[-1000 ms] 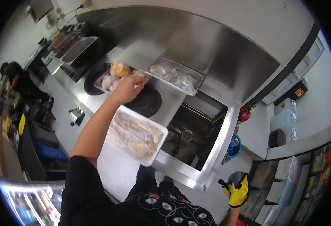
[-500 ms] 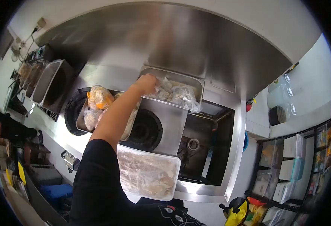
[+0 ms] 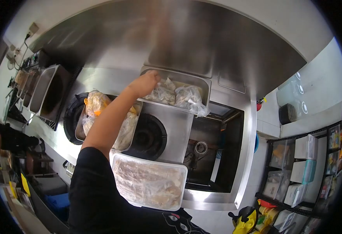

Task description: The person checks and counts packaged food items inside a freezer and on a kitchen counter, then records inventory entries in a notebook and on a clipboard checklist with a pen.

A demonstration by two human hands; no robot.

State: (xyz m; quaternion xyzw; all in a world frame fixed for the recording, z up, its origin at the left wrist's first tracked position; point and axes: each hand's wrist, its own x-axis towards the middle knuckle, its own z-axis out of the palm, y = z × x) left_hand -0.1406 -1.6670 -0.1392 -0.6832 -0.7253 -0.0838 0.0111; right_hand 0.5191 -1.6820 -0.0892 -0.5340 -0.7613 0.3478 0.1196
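Note:
My left hand (image 3: pixel 147 83) reaches over the left end of a long metal tray (image 3: pixel 208 91) at the back of the stove. Its fingers are curled closed beside a clear plastic bag of food (image 3: pixel 161 94); what they grip is hidden. A second knotted bag (image 3: pixel 189 97) lies to the right in that tray. Under my forearm, another metal tray (image 3: pixel 80 130) holds several bags, one with orange parts (image 3: pixel 97 102). Nearer my body is a white container (image 3: pixel 149 183) of plastic-wrapped food. At the bottom right shows a yellow and black glove (image 3: pixel 245 221); my right hand's fingers are not distinguishable.
A black burner ring (image 3: pixel 149 136) lies between the trays and white container. An open stove well (image 3: pixel 214 156) with a round burner is to the right. Metal basins (image 3: pixel 48 91) stand at left. A co-worker in black (image 3: pixel 11 134) is far left. Shelves (image 3: pixel 291 167) hold boxes at right.
The view has moved closer over the stove. My left hand has gone from the left tray to the back tray, then shifted slightly left. The gloved side has sunk toward the bottom edge.

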